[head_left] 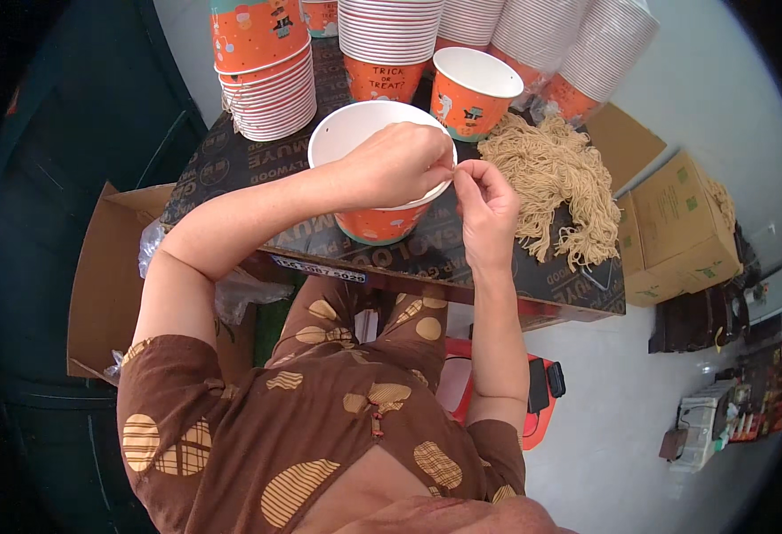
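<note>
An orange paper bucket [382,222] with a white inside stands upright on the table in front of me, and a small dark hole shows in its far left wall. My left hand [404,165] reaches across the bucket's mouth, its fingers pinched together at the right rim. Just outside that rim, my right hand [487,209] is closed too, thumb against forefinger, its tips meeting those of the left. Whatever lies between the fingertips is too small to make out. Right of my hands is a loose heap of tan cords [551,182].
Stacked buckets [271,98] stand at the back left, with more tall stacks [391,36] along the back. A separate bucket [471,98] sits behind the cords. An open cardboard box [106,276] is left of the dark table [373,262]; another carton [680,231] is at right.
</note>
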A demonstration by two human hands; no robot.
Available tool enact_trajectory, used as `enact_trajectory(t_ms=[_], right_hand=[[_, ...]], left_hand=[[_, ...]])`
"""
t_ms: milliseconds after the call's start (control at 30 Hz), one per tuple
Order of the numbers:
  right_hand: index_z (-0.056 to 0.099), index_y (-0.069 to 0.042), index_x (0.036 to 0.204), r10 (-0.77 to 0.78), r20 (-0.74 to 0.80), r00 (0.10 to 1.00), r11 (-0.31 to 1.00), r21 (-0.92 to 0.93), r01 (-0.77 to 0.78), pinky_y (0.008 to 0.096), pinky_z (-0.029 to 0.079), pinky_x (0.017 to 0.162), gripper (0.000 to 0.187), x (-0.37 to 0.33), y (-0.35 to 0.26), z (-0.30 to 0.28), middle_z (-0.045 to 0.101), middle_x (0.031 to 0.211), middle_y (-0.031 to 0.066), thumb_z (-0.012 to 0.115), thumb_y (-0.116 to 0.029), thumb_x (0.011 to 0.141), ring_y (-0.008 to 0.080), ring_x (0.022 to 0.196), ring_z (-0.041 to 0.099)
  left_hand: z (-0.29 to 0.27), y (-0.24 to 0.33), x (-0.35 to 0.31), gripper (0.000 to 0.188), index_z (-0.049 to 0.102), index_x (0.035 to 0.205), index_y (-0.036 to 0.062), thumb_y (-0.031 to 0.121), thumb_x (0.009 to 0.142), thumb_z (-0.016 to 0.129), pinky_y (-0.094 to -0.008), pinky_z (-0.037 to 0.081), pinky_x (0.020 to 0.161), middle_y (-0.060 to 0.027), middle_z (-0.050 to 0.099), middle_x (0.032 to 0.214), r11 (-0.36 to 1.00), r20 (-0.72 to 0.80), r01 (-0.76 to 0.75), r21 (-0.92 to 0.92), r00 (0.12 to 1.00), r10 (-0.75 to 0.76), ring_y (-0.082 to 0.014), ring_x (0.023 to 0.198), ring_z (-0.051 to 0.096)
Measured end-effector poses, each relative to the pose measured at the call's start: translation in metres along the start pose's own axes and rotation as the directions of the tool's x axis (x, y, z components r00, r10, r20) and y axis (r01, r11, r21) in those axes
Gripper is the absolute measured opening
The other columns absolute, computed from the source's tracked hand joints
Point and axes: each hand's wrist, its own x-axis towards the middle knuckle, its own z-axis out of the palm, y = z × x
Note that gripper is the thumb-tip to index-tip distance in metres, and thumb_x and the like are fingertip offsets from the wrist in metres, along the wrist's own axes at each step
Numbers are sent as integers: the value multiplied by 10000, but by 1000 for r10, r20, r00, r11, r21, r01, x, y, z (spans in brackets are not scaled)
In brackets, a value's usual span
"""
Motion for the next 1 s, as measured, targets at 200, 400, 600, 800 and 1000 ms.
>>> enact_trajectory(t_ms=[200,400,600,800,1000], right_hand=[[628,11,968,-189,7,982,937,-296,182,202,412,594,69,3,0,-13,584,792,-10,622,-39,920,35,665,495],[651,30,886,-129,88,988,872,-464,155,228,388,539,103,1,-6,-35,571,743,-1,644,-69,914,43,592,469],[650,8,897,-35,-38,999,999,34,36,229,390,523,75,5,3,-38,601,807,30,620,-58,914,62,607,490],[583,-35,905,43,47,998,813,579,-62,238,423,507,133,5,3,-28,673,971,153,506,-122,968,135,610,534],[529,-49,870,7,113,994,763,642,-78,287,427,552,178,8,6,-24,634,931,140,483,-170,992,160,653,520]], left_hand=[[-1,1,1,104,666,861,-22,80,844,652,-389,501,649,-194,671,764,994,10,10,-108,1000,-9,-309,723,670],[-4,2,0,138,693,829,-17,74,802,593,-432,519,675,-209,671,750,983,4,33,-182,999,-33,-363,734,668],[-6,6,-1,148,693,830,-12,79,810,577,-436,516,666,-210,665,735,987,10,36,-154,999,-35,-369,721,665],[-4,5,-2,156,681,819,-14,82,803,560,-455,508,636,-219,648,702,991,19,49,-128,999,-47,-396,678,645],[-2,4,-1,146,642,743,-26,103,765,577,-468,496,629,-238,623,679,995,36,67,-77,997,-65,-406,669,635]])
